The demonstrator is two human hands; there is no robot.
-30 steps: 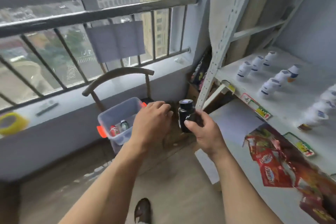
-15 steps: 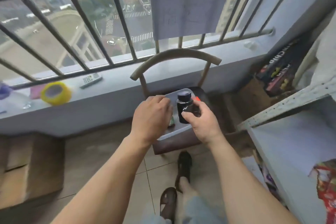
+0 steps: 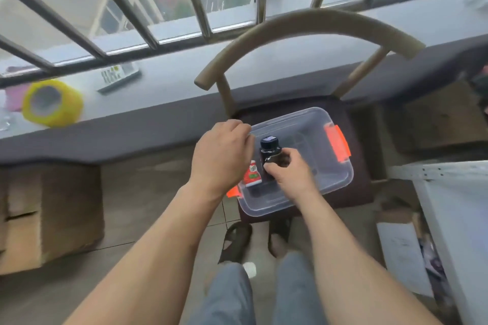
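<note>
Head view shows your right hand (image 3: 290, 175) pinching a dark bottle (image 3: 269, 151) low on its body, thumb on the near side and fingers (image 3: 291, 157) curled round the far side. The bottle stands upright, cap on top, inside the outline of a clear bin (image 3: 342, 179), toward the bin's left end; you cannot tell whether its base touches the bin floor. Your left hand (image 3: 221, 155) hangs knuckles-up over the bin's left rim, just beside the bottle. Its fingers curl downward with the tips hidden, so you cannot tell whether they grip the rim or hold nothing. A red packet (image 3: 252, 173) lies in the bin between your two hands, close to the bottle's foot. The bin has an orange latch (image 3: 338, 143) on its right end and rests on the dark seat of a chair (image 3: 303, 25) with a curved back. Behind the chair runs a window sill (image 3: 163, 81) carrying a yellow tape roll (image 3: 51, 103) and a remote (image 3: 118, 76). A cardboard box (image 3: 50, 213) sits on the floor to your left.
</note>
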